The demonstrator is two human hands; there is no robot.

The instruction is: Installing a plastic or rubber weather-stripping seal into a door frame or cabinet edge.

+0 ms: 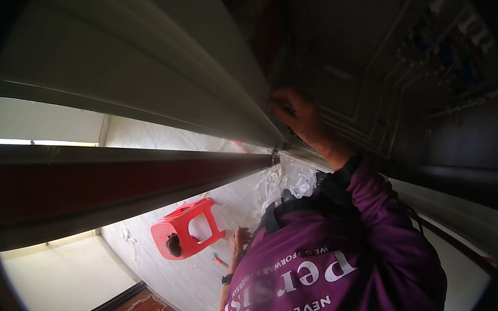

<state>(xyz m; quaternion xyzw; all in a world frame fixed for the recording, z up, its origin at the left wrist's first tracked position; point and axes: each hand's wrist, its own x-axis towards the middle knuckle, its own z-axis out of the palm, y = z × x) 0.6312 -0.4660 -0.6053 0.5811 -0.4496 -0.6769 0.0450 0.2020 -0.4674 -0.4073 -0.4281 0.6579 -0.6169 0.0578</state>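
My right hand (298, 110) is raised in the shadow beside the lower end of a long grey panel edge (221, 82). Its fingers are curled closed; something small and dark shows at them, too dim to name. Low on the other side, my left hand (241, 238) hangs by my body with its fingers loosely apart and nothing seen in them. A dark band circles that wrist. On the pale floor to its left stands a red plastic stool (208, 239) with a dark brown object (174, 245) at its seat.
A dark red beam (129, 181) crosses from the left toward the middle. Crumpled clear plastic sheeting (296, 175) lies ahead of my body. At the upper right, bundled wires (449, 49) show in a dark recess. A small orange-tipped tool (217, 260) lies near the stool.
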